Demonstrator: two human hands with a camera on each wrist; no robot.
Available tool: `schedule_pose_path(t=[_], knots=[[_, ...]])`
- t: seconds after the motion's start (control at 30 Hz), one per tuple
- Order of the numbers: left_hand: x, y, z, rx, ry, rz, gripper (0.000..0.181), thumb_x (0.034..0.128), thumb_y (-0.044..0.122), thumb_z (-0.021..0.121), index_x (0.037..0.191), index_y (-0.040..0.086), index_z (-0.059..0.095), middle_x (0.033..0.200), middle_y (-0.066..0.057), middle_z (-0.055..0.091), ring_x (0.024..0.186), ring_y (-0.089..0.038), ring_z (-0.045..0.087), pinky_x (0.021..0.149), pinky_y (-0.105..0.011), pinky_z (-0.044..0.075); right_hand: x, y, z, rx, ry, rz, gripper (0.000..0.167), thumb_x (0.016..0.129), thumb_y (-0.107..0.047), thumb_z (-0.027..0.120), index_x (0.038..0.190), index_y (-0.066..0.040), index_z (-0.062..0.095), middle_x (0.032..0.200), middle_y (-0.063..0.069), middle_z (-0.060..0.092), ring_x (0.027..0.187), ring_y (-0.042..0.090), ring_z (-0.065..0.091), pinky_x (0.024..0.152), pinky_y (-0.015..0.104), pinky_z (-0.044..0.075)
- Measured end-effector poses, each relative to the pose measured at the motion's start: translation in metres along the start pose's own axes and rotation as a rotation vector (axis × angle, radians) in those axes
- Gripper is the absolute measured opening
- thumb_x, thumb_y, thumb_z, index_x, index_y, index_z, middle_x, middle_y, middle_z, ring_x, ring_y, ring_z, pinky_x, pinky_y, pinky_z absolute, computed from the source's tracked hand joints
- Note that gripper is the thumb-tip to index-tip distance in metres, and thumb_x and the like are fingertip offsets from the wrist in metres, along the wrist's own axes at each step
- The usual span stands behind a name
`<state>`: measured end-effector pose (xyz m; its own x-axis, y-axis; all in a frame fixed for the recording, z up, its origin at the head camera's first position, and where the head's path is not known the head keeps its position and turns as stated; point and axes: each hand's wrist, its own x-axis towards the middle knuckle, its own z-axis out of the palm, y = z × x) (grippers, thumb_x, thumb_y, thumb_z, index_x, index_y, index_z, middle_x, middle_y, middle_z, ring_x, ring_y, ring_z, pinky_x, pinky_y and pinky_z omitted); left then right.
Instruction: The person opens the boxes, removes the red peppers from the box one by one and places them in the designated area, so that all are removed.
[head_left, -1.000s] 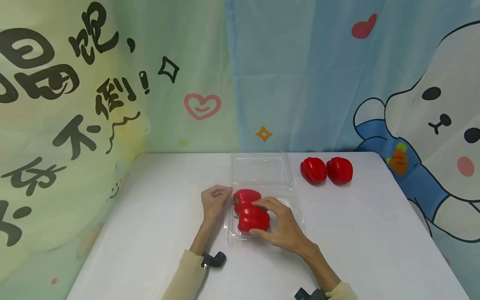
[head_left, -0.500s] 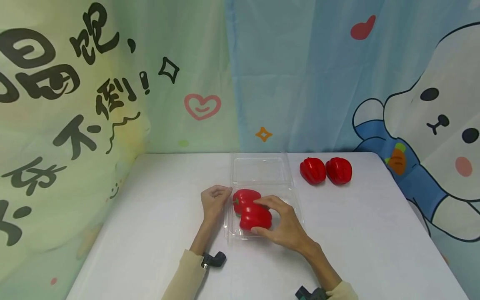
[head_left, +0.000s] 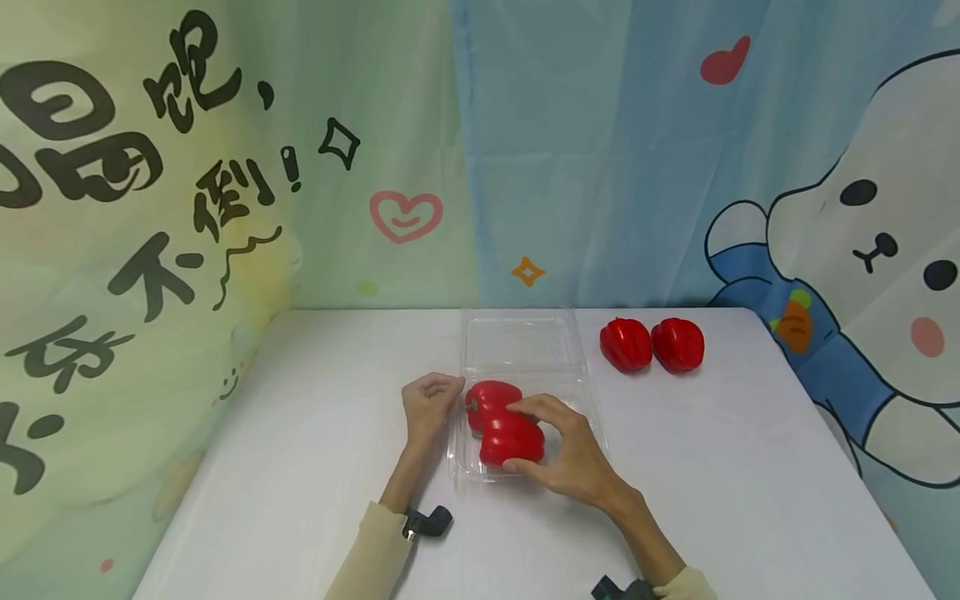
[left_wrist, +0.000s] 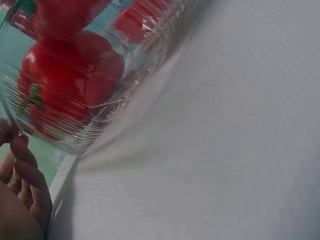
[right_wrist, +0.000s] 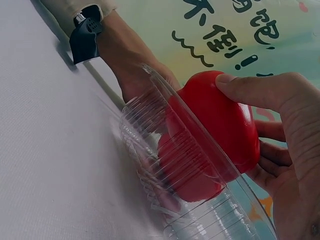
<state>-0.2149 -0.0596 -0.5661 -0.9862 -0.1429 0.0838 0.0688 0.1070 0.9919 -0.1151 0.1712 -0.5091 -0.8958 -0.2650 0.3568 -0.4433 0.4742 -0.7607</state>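
Note:
A clear plastic clamshell box (head_left: 575,429) lies on the table with its lid folded back. My left hand (head_left: 430,402) pinches the left rim of the box between thumb and fingers, as the left wrist view also shows. One red bell pepper (head_left: 491,393) with a green stem sits inside at the left. My right hand (head_left: 564,446) grips a second red bell pepper (head_left: 512,441), thumb on the near side and fingers on the far side. In the right wrist view this gripped pepper (right_wrist: 225,117) stands partly above the box rim. Its underside is seen through the plastic.
Two more red bell peppers, one on the left (head_left: 627,343) and one on the right (head_left: 678,344), lie side by side at the back right of the white table (head_left: 315,467). A printed curtain (head_left: 375,150) hangs behind the table's back edge.
My right hand has shifted the gripped bell pepper slightly to the right within the box. The left hand has stayed at the rim.

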Motion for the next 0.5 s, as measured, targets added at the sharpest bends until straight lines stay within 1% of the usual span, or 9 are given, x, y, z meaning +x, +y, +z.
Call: schedule_pose_path(t=[0.17,0.4,0.5], knots=[[-0.0014,-0.0014,0.0001,0.022,-0.002,-0.009,0.018,0.0940,0.016,0.082,0.092,-0.001,0.079,0.084,-0.019,0.081,0.066,-0.007,0.066,0.062,-0.017,0.050,-0.0016,0.0009,0.0003,0.009,0.002,-0.005,0.074,0.073,-0.029,0.100,0.139,-0.014,0.071,0.137,-0.002,0.074,0.125,0.018,0.071,0.100,0.047,0.064],[-0.0011,-0.0031,0.0000,0.007,0.001,0.001,0.017,0.0939,0.015,0.083,0.091,-0.001,0.079,0.085,-0.024,0.080,0.067,-0.011,0.066,0.062,-0.017,0.050,-0.0019,0.0004,0.0001,0.015,0.003,-0.015,0.073,0.073,-0.027,0.100,0.139,-0.014,0.071,0.136,-0.001,0.075,0.124,0.019,0.071,0.098,0.049,0.065],[-0.0007,-0.0026,0.0003,0.013,0.007,-0.001,0.017,0.0938,0.016,0.083,0.091,-0.001,0.079,0.084,-0.023,0.080,0.066,-0.011,0.066,0.061,-0.017,0.050,-0.0018,-0.0001,-0.0004,0.019,0.003,-0.014,0.073,0.073,-0.027,0.100,0.139,-0.015,0.072,0.135,-0.002,0.075,0.123,0.018,0.071,0.098,0.048,0.065]])
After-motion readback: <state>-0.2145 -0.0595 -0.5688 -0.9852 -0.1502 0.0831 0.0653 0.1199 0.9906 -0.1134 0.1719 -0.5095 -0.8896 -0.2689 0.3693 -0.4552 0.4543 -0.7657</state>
